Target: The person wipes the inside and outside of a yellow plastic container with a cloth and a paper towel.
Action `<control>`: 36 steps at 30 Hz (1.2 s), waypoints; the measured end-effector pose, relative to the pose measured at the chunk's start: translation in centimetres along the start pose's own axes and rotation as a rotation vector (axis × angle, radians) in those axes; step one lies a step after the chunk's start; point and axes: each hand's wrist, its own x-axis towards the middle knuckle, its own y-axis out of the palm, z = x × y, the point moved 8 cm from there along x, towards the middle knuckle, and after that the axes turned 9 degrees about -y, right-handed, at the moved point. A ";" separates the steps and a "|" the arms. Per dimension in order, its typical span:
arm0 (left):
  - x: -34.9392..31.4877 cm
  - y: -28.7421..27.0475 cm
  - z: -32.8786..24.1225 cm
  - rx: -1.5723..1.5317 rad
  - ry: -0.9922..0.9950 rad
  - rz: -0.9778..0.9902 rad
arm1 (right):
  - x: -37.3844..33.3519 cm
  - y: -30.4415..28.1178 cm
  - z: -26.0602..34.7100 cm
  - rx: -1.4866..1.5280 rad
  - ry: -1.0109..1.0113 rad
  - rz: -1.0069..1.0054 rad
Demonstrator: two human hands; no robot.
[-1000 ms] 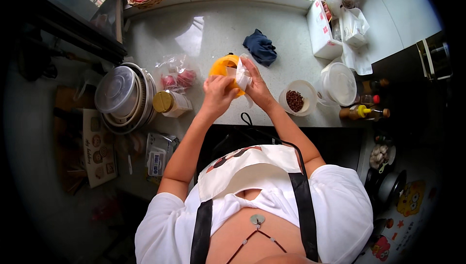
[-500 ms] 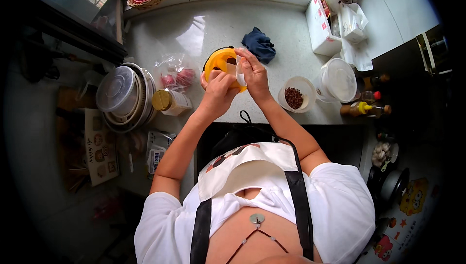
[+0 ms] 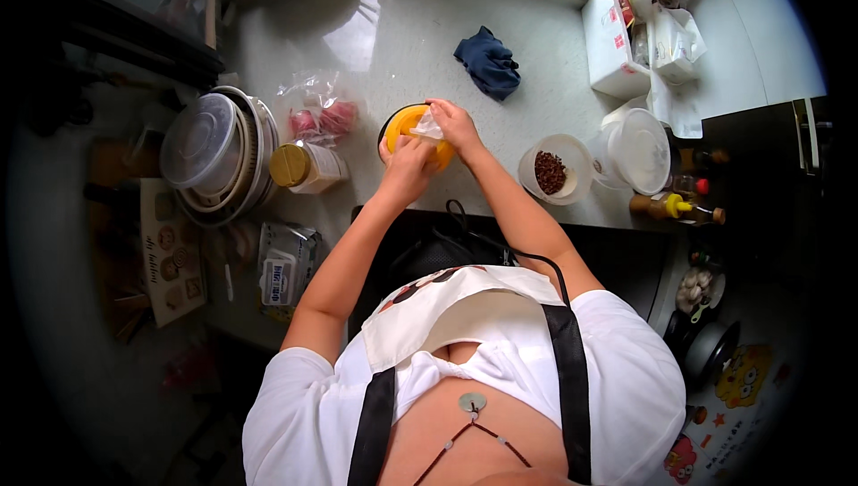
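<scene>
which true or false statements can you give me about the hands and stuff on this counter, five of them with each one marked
1. The left hand and right hand are both on the round yellow container. True.
2. The left hand is holding the blue cloth. False: the dark blue cloth lies on the counter, beyond both hands.
3. The white tub of dark reddish bits stands open. True.
4. The jar near the clear plastic bag has a blue lid. False: the jar has a yellowish lid.
5. The bottle with the yellow cap is to the right of the tub. True.
</scene>
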 end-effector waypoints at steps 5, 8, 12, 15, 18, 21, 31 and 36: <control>-0.3 1.6 1.1 -0.019 -0.024 -0.042 | -2.9 -0.2 0.9 -0.007 -0.165 -0.091; -0.4 1.8 1.3 -0.049 -0.026 -0.033 | -5.4 -0.6 0.8 0.063 -0.204 -0.164; -0.3 1.9 1.4 -0.008 0.010 -0.013 | -8.9 -0.5 2.4 -0.065 -0.295 -0.258; -0.2 2.2 1.6 0.026 0.073 0.007 | -8.2 -0.5 2.9 -0.143 -0.364 -0.244; -0.1 2.4 1.7 0.019 0.131 0.022 | -6.2 -0.8 3.6 -0.249 -0.377 -0.228; -0.3 2.0 1.5 0.011 0.167 -0.036 | -2.7 -0.3 2.7 -0.302 -0.282 -0.183; -0.5 1.7 1.5 -0.029 0.109 -0.054 | -1.4 0.1 -0.6 -0.146 -0.083 0.024; -0.3 1.8 1.6 -0.014 0.107 -0.100 | -7.2 -0.4 2.5 -0.143 -0.221 -0.099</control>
